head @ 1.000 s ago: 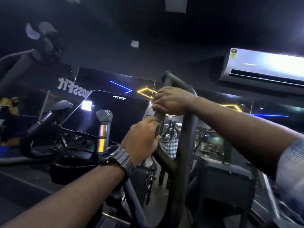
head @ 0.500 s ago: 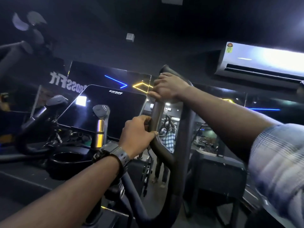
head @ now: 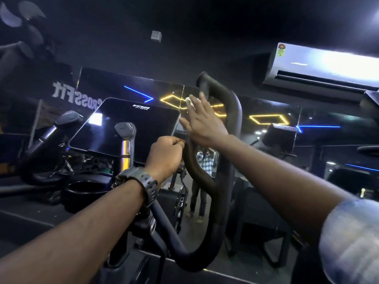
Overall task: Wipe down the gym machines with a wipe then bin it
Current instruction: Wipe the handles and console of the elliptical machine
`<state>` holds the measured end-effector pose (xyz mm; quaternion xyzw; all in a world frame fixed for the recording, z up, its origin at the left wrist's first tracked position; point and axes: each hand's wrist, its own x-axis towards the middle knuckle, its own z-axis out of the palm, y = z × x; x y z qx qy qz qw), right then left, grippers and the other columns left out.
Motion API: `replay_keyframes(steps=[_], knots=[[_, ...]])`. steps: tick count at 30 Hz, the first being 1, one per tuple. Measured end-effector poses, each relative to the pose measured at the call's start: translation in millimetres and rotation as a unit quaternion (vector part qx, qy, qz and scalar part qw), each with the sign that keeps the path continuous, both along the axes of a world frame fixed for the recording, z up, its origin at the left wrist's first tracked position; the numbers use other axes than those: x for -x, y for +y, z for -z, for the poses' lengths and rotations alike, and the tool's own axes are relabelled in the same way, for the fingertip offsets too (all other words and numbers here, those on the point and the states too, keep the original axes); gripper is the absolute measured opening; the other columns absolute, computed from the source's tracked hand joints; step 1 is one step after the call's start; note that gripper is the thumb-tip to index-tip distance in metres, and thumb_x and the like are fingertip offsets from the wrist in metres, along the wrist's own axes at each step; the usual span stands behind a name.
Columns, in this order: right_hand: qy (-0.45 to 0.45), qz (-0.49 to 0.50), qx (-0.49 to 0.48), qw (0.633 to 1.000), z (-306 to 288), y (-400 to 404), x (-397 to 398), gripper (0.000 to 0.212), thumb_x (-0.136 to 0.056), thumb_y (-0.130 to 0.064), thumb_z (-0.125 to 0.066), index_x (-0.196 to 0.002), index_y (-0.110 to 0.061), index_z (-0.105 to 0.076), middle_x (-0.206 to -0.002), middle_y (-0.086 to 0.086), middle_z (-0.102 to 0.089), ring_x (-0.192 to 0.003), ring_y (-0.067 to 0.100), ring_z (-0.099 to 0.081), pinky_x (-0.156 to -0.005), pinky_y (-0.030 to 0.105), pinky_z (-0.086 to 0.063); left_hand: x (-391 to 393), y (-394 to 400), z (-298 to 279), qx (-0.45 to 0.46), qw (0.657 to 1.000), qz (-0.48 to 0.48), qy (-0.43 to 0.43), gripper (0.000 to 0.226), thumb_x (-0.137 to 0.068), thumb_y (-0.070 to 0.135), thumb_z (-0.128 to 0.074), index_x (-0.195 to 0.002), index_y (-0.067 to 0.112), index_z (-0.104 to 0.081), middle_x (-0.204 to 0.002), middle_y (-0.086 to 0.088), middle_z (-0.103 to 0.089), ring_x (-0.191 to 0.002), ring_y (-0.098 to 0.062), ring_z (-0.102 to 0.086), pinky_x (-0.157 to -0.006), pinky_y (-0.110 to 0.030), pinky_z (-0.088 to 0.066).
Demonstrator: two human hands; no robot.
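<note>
So counting what's showing up here: two hands, one wipe, one looped handlebar (head: 207,181) on the machine, one dark console screen (head: 131,128), one wristwatch (head: 143,181), one air conditioner (head: 324,68) up on the wall. Compared to half a second ago, the right hand (head: 203,124) is no longer wrapping over the top of the bar; it's lifting off with the fingers spreading out straight, palm facing the bar. The white wipe (head: 189,102) is peeking out at the fingertips, just beside the upper bend of the handlebar, and I can't tell how it's being held there. The left hand (head: 166,156) is sitting lower with its fingers curling around the bar's inner curve, gripping it like before.
</note>
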<state>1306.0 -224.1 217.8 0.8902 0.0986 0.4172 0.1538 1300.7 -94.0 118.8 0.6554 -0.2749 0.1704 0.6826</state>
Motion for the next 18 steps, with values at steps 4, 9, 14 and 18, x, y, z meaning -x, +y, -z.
replay_keyframes(steps=[4,9,14,18], knots=[[0.042,-0.122,-0.210,0.969,64,16,15,0.066,-0.104,-0.047,-0.025,-0.156,-0.014,-0.001,-0.160,-0.005,0.025,-0.145,0.018,0.029,-0.115,0.037,0.010,4,3,2,0.028,0.999,-0.029,-0.007,0.055,-0.080,0.052,-0.041,-0.080,0.003,-0.067,-0.083,-0.019,-0.071,-0.088,-0.041,-0.067,-0.084,-0.060,-0.053],[-0.014,-0.198,-0.505,0.840,13,48,-3,0.073,-0.100,-0.054,-0.024,-0.155,-0.015,0.005,-0.163,0.007,0.008,-0.150,0.030,-0.001,-0.121,0.049,-0.009,10,6,-6,0.072,0.995,0.054,0.047,0.054,-0.097,0.056,-0.038,-0.091,0.013,-0.069,-0.081,-0.005,-0.076,-0.083,-0.023,-0.074,-0.083,-0.045,-0.058],[0.051,-0.273,-0.694,0.664,-33,32,0,0.088,-0.088,-0.074,-0.035,-0.150,-0.013,-0.030,-0.151,0.010,-0.039,-0.135,0.031,-0.041,-0.112,0.048,-0.032,11,7,-2,0.052,0.995,0.084,0.022,0.052,-0.104,0.050,-0.030,-0.093,0.013,-0.066,-0.075,0.004,-0.076,-0.078,-0.009,-0.073,-0.082,-0.033,-0.056],[0.106,-0.280,-0.717,0.630,20,34,12,0.077,-0.084,-0.081,-0.034,-0.114,-0.016,-0.062,-0.113,0.013,-0.069,-0.103,0.029,-0.067,-0.095,0.052,-0.052,13,9,-4,0.034,0.998,0.058,0.004,0.071,-0.091,0.072,-0.027,-0.089,0.017,-0.073,-0.085,-0.004,-0.076,-0.088,-0.021,-0.073,-0.091,-0.047,-0.055]])
